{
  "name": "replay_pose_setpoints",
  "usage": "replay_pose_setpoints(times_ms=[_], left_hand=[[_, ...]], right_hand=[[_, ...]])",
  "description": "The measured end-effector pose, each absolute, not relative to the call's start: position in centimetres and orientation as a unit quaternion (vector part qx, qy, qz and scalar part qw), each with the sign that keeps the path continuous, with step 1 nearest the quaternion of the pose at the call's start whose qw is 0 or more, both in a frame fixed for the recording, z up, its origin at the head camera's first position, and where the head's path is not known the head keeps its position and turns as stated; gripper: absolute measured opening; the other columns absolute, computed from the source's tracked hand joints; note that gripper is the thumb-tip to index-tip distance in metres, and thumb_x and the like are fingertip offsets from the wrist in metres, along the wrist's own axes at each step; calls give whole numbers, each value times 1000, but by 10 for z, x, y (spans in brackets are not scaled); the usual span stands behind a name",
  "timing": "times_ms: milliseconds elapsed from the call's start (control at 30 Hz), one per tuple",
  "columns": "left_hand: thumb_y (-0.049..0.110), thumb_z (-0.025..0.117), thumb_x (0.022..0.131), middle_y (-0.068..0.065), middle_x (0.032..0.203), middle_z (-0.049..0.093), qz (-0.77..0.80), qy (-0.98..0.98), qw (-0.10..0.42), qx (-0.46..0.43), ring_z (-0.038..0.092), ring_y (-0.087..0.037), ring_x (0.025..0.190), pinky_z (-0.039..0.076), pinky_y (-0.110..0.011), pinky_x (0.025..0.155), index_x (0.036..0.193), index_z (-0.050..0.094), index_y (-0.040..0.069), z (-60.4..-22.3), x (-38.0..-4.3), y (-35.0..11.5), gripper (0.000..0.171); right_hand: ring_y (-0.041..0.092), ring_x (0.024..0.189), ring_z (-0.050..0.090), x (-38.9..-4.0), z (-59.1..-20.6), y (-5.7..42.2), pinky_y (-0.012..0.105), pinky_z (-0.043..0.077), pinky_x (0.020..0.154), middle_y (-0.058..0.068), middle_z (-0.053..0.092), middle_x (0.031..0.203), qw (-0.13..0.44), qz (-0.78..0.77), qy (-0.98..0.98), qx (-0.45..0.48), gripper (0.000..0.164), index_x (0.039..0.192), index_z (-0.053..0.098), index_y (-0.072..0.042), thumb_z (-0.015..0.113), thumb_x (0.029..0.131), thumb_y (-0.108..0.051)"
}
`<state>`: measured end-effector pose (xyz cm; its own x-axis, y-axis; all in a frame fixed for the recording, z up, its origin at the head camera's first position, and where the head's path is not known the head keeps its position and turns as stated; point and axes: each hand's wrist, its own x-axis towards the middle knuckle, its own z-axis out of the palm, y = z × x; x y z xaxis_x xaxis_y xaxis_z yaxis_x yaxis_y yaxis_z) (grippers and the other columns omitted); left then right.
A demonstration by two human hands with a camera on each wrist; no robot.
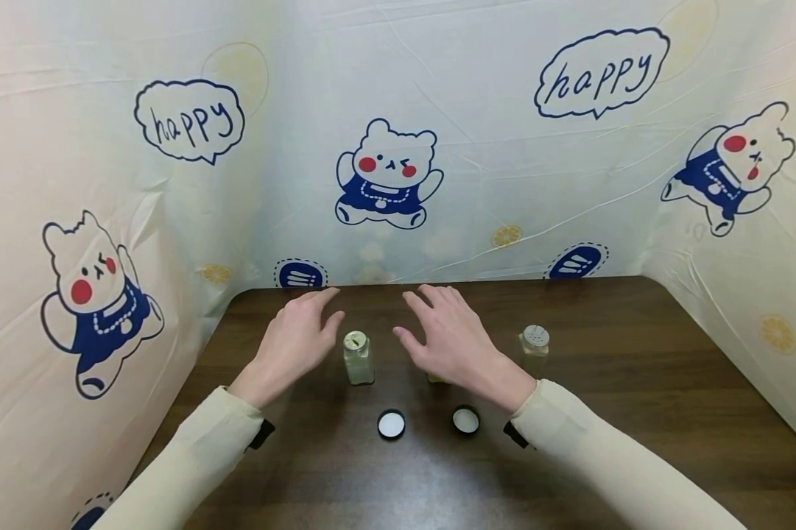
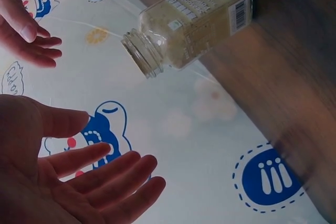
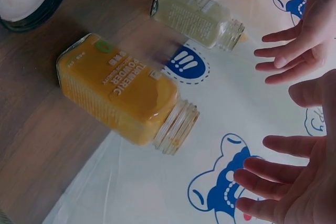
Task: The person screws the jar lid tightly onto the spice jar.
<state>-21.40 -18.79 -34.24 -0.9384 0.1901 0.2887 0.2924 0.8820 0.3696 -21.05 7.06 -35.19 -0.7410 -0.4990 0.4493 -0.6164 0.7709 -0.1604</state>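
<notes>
My left hand (image 1: pixel 293 338) hovers with spread, relaxed fingers, just left of a glass jar of pale powder (image 1: pixel 359 364). In the left wrist view that jar (image 2: pixel 202 22) has a bare threaded neck with no lid on it. My right hand (image 1: pixel 456 340) is held up, fingers apart, over a jar of turmeric powder (image 3: pixel 118 90). Only a yellow sliver of the turmeric jar (image 1: pixel 437 378) shows in the head view, the rest hidden behind the hand. Its threaded neck is also uncapped. Neither hand holds anything.
Two black lids with white linings, a left lid (image 1: pixel 391 425) and a right lid (image 1: pixel 466 420), lie upturned on the brown table (image 1: pixel 318 471) nearer me. Right of my right hand stands a third jar (image 1: pixel 535 346) with a holed top. A printed curtain (image 1: pixel 477 184) surrounds the table's back and sides.
</notes>
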Motion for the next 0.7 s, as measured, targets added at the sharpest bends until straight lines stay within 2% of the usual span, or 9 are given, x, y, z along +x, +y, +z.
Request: replay_pose_setpoints(times_ms=[200, 533, 700], left_hand=[[15, 68, 102, -22, 145, 60, -212, -964, 86, -135, 58, -42, 132, 48, -62, 106, 147, 58, 0, -343, -209, -186, 49], [3, 75, 94, -27, 149, 54, -203, -966, 28, -156, 56, -45, 133, 49, -62, 104, 154, 46, -3, -346, -204, -187, 67], [7, 82, 92, -28, 149, 54, -210, -966, 10, -150, 54, -46, 135, 46, -62, 108, 154, 45, -5, -352, -206, -189, 73]], right_hand=[[37, 132, 56, -209, -354, 70, 53, 36, 119, 20, 61, 139, 189, 155, -919, 308, 53, 141, 63, -3, 67, 103, -39], [36, 129, 57, -203, -355, 69, 48, 42, 115, 19, 62, 137, 195, 162, -915, 314, 51, 140, 64, -3, 67, 103, -38], [35, 127, 58, -198, -356, 68, 47, 44, 113, 18, 63, 135, 206, 166, -908, 326, 50, 139, 65, -3, 68, 102, -37]])
